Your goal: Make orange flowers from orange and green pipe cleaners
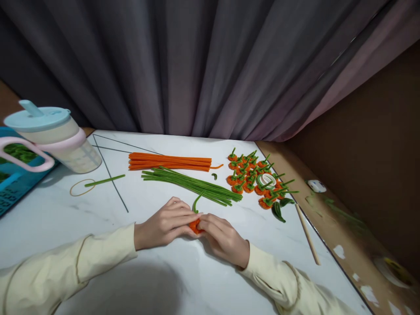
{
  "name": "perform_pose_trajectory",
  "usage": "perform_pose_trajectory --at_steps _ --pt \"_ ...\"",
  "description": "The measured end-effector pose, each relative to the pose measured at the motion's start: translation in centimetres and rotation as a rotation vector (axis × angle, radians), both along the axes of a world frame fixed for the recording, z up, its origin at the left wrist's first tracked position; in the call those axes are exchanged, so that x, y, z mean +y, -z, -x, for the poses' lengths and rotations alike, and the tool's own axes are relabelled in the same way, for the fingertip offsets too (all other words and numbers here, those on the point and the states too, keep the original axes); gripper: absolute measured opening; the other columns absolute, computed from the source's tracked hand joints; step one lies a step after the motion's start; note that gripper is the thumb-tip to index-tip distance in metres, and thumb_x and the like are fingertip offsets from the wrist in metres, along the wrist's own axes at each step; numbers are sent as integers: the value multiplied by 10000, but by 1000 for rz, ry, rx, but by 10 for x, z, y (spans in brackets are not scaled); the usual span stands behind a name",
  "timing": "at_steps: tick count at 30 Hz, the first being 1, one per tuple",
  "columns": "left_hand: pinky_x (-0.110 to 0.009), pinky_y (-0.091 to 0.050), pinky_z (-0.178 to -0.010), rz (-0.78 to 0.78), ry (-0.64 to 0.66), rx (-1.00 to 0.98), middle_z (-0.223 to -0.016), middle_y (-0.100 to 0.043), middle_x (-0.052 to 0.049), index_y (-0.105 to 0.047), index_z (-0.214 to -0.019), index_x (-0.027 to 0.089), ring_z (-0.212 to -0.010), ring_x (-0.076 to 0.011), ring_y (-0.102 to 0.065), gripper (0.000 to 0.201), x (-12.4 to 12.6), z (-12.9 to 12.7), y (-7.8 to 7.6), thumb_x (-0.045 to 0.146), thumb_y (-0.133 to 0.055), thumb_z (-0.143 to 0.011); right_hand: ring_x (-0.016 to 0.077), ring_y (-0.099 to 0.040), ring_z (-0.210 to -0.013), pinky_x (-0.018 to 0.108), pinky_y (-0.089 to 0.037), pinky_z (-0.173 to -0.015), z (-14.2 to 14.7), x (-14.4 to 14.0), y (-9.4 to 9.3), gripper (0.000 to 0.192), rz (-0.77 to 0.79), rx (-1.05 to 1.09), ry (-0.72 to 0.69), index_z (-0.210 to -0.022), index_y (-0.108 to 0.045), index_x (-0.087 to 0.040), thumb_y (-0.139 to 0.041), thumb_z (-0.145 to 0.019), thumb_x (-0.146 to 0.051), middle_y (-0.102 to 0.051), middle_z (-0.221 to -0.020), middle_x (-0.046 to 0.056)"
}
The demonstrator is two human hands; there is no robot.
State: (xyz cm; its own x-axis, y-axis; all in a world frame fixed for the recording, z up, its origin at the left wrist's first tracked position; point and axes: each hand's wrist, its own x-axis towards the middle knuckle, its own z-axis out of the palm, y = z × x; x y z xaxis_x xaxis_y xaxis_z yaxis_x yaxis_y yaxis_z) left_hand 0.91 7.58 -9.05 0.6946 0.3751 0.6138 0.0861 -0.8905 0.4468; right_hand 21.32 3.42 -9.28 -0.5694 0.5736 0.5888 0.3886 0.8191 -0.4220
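Observation:
My left hand (164, 225) and my right hand (223, 238) meet low over the white table (49, 218), and both pinch one small orange pipe-cleaner piece (194, 226) between their fingertips. A green stem (197, 202) curls up from it. Just beyond my fingers lies a bundle of green pipe cleaners (193, 184), and behind that a bundle of orange pipe cleaners (170, 161). To the right sits a heap of finished orange pieces with green stems (252, 177).
A lidded cup with a pink handle (55, 138) stands at the far left beside a blue box (13, 183). A rubber band (78, 188), one loose green pipe cleaner (105, 180), a tape roll (267, 179) and a wooden stick (307, 236) lie about. A curtain hangs behind.

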Motion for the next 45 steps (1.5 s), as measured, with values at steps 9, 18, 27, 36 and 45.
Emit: perform_pose_trajectory --at_steps 9,18,27,36,45 --pt "-381 -418 -819 -13 -178 -11 -1023 -645 -117 -530 -1133 153 -939 -227 -543 269 -4 2 -3 256 -572 -888 177 -592 -789 268 -513 -610 -2 0 1 196 -110 -58 85 -963 -499 -160 -380 -867 -37 -624 -931 123" --pt "-243 -475 -616 689 -307 -34 -798 -631 -20 -545 -968 173 -685 -131 -567 164 -22 -10 -6 277 -579 -845 161 -607 -684 263 -495 -583 1 1 5 117 -105 8 164 -1034 -482 -168 -481 -919 -184 -661 -882 100" --pt "-250 -515 -662 628 -299 -70 -882 -644 -45 -521 -1046 178 -731 -134 -608 184 -25 -7 2 231 -537 -870 187 -596 -795 300 -490 -671 2 -1 -3 233 109 70 197 -1134 -464 -179 -483 -910 -240 -637 -922 87" --pt "-223 -523 -647 495 -250 -70 -824 -624 -28 -497 -1011 174 -689 -115 -597 141 -28 -9 1 174 -520 -872 175 -594 -774 282 -496 -651 5 -2 -1 223 138 52 148 -1096 -494 -163 -446 -879 -156 -622 -850 76" --pt "-198 -530 -645 297 -290 -30 -891 -669 -54 -537 -1068 170 -728 -123 -633 199 -28 -11 3 136 -480 -881 158 -604 -735 272 -520 -666 10 -5 4 202 114 143 179 -1060 -533 -177 -479 -872 -128 -643 -816 57"
